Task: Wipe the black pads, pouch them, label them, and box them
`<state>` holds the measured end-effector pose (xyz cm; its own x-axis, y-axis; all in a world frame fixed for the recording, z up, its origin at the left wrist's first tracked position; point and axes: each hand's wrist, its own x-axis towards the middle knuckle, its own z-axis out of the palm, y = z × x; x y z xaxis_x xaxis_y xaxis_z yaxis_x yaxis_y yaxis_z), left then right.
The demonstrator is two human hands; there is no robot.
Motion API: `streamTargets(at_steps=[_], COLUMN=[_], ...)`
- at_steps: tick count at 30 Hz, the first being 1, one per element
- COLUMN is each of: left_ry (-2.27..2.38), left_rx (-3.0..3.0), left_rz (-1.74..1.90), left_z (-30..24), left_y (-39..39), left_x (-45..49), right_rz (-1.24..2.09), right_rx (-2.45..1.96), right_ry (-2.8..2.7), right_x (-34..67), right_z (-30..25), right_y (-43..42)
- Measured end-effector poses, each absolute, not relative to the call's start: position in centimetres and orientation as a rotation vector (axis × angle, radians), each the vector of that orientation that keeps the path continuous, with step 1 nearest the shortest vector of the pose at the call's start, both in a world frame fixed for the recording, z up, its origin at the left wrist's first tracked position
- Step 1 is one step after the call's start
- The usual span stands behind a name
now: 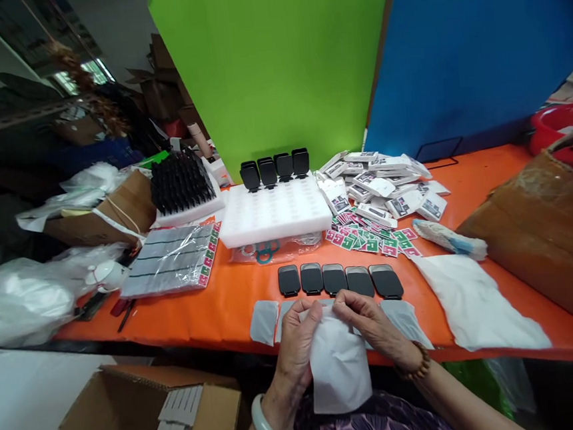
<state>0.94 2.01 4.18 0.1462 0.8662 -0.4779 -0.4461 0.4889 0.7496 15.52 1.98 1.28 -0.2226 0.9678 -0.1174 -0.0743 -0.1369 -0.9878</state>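
My left hand (pixel 297 341) and my right hand (pixel 371 321) both pinch the top edge of a small white pouch (pixel 339 371) held just in front of the table edge, fingers closed on it. Behind the hands lies a row of several flat black pieces (pixel 340 280) on the orange table (pixel 224 307). Grey-white pouches (pixel 264 322) lie flat beside the hands. Further back stands a white foam tray (pixel 273 213) with several black pieces (pixel 275 169) upright along its far edge.
A pile of small white boxes (pixel 384 186) and pink-green packets (pixel 369 238) sits at right. A white cloth (pixel 475 305), a brown box (pixel 549 232), a second foam tray of black pieces (pixel 184 187), bagged sheets (pixel 170 260) and an open carton (pixel 144 421) surround me.
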Motion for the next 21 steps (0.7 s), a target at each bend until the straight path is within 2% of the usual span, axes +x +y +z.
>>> streamTargets(at_steps=[6, 11, 13, 18, 21], left_ry=[0.893, 1.163, 1.316, 1.485, 1.498], left_rx=[0.47, 1.016, 1.237, 1.544, 1.653], left_rz=[0.788, 0.693, 0.684, 0.567, 0.528], left_z=[3.8, 4.2, 4.5, 4.9, 4.8], left_y=[1.4, 1.8, 2.0, 2.1, 1.8], left_x=[-1.3, -4.6, -5.5, -6.4, -6.7], right_rz=[1.604, 1.704, 1.582, 0.84, 0.694], right_rx=[-1.071, -1.003, -1.032, -1.373, -1.482], right_ry=[-1.23, -1.498, -1.724, -2.292, -2.396], right_x=[15.1, 15.6, 15.2, 12.0, 9.8], right_z=[0.8, 0.7, 0.6, -0.5, -1.3], right_y=[2.4, 4.9, 6.8, 12.2, 14.6])
